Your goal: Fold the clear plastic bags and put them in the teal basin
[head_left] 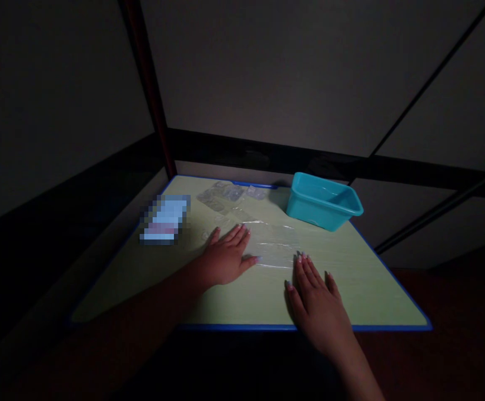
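Tabletop (376, 295), L to R, 12 o'clock = far edge. Blurred-out rect. item (167, 220) at approx. 10 o'clock of L hand (228, 259), well apart. Crumpled clear plastic pcs. (221, 195) toward far edge, approx. 12 o'clock of same hand. L hand: palm down, thumb spread wide, nothing gripped; fingers and thumb at L side of clear plastic sheet (276, 245). Sheet lies flat near centre, btwn. both hands: approx. 2–3 o'clock of L hand, 11 o'clock of R hand (320, 298). Long axis appears to run 9 to 3; L end partly covered by L hand, so unconfirmed. R hand: palm down, thumb and little finger splayed, holding nothing; tips at sheet's near R corner, contact can't be told. L hand judged nearer to sheet. Teal tub (318, 213): approx. 12 o'clock of R hand, not touching it.
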`<state>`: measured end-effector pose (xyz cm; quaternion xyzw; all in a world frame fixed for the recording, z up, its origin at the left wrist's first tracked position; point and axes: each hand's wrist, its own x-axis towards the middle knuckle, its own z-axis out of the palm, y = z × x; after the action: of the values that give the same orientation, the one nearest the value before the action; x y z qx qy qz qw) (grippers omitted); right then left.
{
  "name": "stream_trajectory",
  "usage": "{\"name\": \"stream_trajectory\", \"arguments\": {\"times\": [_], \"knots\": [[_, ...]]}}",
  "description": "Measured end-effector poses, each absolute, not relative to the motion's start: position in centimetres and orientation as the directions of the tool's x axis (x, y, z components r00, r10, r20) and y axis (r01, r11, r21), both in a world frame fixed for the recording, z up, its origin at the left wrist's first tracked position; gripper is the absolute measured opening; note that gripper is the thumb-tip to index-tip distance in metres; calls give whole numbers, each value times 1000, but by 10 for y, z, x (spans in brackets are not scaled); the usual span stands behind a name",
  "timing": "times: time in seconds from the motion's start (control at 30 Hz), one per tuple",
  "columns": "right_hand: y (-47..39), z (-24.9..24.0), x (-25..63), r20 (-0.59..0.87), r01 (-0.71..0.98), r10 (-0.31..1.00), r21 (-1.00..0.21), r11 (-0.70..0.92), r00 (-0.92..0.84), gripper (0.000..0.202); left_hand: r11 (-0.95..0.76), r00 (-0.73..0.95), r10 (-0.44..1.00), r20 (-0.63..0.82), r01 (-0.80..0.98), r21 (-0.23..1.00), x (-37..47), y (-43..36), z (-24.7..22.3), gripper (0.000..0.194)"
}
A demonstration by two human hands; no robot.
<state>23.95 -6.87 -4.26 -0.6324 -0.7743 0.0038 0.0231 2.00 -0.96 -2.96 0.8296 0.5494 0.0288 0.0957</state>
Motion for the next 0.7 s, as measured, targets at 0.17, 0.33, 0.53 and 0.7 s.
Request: {"name": "stream_trajectory", "arguments": {"times": [0.17,0.33,0.53,0.7], "knots": [[-67,-48,241,55,976,975,-32,215,-213,61,-211,212,977,6,966,147,10,-1,-29,72],[-69,-55,244,128,975,969,-50,218,-210,61,-370,351,927,131,914,165,17,-6,-25,67],[-61,-31,247,167,961,953,-71,267,-252,60,-387,370,920,133,909,151,21,-7,-27,63],[-11,9,235,157,927,924,-87,364,-349,52,-251,236,964,121,959,131,10,6,-26,62]]}}
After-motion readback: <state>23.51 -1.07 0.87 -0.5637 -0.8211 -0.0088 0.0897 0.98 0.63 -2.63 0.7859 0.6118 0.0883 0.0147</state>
